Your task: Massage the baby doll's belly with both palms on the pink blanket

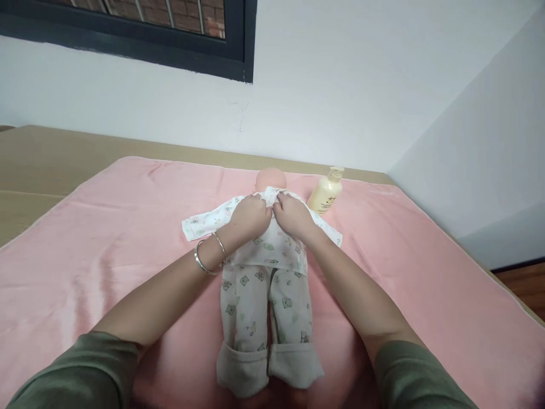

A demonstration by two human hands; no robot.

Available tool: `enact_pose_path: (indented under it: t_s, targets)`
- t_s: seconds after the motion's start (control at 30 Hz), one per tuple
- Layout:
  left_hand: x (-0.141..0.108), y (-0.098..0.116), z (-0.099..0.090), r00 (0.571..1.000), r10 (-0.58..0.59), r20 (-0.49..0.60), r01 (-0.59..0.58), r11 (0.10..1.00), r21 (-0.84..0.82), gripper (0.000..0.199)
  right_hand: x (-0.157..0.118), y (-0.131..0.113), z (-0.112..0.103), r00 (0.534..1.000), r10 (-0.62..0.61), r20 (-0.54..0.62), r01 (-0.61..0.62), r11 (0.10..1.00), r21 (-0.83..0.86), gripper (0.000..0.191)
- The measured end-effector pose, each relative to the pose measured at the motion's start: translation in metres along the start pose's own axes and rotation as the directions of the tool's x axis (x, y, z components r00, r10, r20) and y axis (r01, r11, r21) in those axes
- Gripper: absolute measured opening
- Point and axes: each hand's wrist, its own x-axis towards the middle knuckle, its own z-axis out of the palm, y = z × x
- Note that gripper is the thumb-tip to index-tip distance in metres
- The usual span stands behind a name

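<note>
A baby doll [271, 178] lies on a pink sheet with the top of its head toward the wall. It is dressed in a white printed baby shirt [272, 250] and matching trousers [251, 307] with rolled-up cuffs. Both shirt sleeves are spread out sideways. My left hand [252, 215] is closed on the shirt at the neckline, with two bangles around the wrist. Right beside it, my right hand [292, 215] pinches the other side of the neckline. Bunched cloth shows between the hands, and the doll's face is hidden.
A pale yellow pump bottle [326, 193] stands tilted just right of the doll's shoulder. Underneath spreads the pink sheet [140, 221] over a tan surface [55, 153]. The white wall [323, 85] with a dark-framed window [238, 40] rises behind.
</note>
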Motion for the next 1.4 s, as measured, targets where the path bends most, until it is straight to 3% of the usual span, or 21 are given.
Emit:
enact_pose_path:
  t_s: [0.13,0.33,0.43,0.53,0.63,0.8,1.03,1.1,1.2,1.3,1.4]
  targets:
    - [-0.006,0.007,-0.002,0.993,0.117,-0.009,-0.116,0.991,0.070,0.030,0.006,0.004,0.003,0.999,-0.026,-0.038,0.024,0.999,-0.039,0.039]
    - [0.001,0.000,-0.003,0.996,-0.090,0.003,0.090,0.988,-0.124,0.029,-0.011,-0.007,0.008,0.993,-0.106,-0.058,0.099,0.988,-0.117,0.039]
    - [0.009,-0.010,0.001,0.994,-0.109,-0.010,0.106,0.977,-0.187,0.035,-0.021,-0.010,0.018,0.977,-0.183,-0.112,0.171,0.979,-0.112,0.034]
    - [0.013,-0.019,0.009,0.998,-0.031,-0.058,0.022,0.990,-0.138,0.039,-0.025,-0.011,0.020,0.972,-0.194,-0.131,0.182,0.979,-0.096,0.031]
    - [0.014,-0.021,0.014,0.997,0.002,-0.075,-0.008,0.996,-0.084,0.042,-0.020,-0.010,0.013,0.988,-0.121,-0.091,0.118,0.992,-0.041,0.033]
    - [0.003,-0.004,0.007,0.994,-0.060,-0.096,0.061,0.998,0.015,0.042,-0.001,0.003,0.003,0.999,-0.021,-0.050,0.023,0.999,0.048,0.038]
    - [-0.012,0.017,0.002,0.998,0.054,-0.018,-0.051,0.987,0.149,0.032,0.005,0.009,0.005,0.997,-0.058,-0.057,0.058,0.998,-0.002,0.037]
    - [-0.011,0.014,0.003,0.998,0.052,-0.039,-0.048,0.993,0.112,0.032,0.000,0.003,0.002,0.998,-0.047,-0.040,0.046,0.998,-0.040,0.038]
    - [-0.004,0.004,0.004,0.997,-0.043,-0.068,0.040,0.998,-0.039,0.034,-0.012,-0.009,-0.004,0.999,-0.026,-0.024,0.023,0.995,-0.095,0.041]
    - [0.005,-0.008,0.003,0.989,-0.146,-0.024,0.138,0.970,-0.202,0.036,-0.027,-0.021,-0.004,0.999,-0.051,-0.016,0.047,0.980,-0.192,0.038]
    - [0.011,-0.019,0.005,0.989,-0.145,-0.004,0.137,0.948,-0.289,0.034,-0.036,-0.026,0.003,0.994,-0.112,-0.011,0.103,0.948,-0.301,0.034]
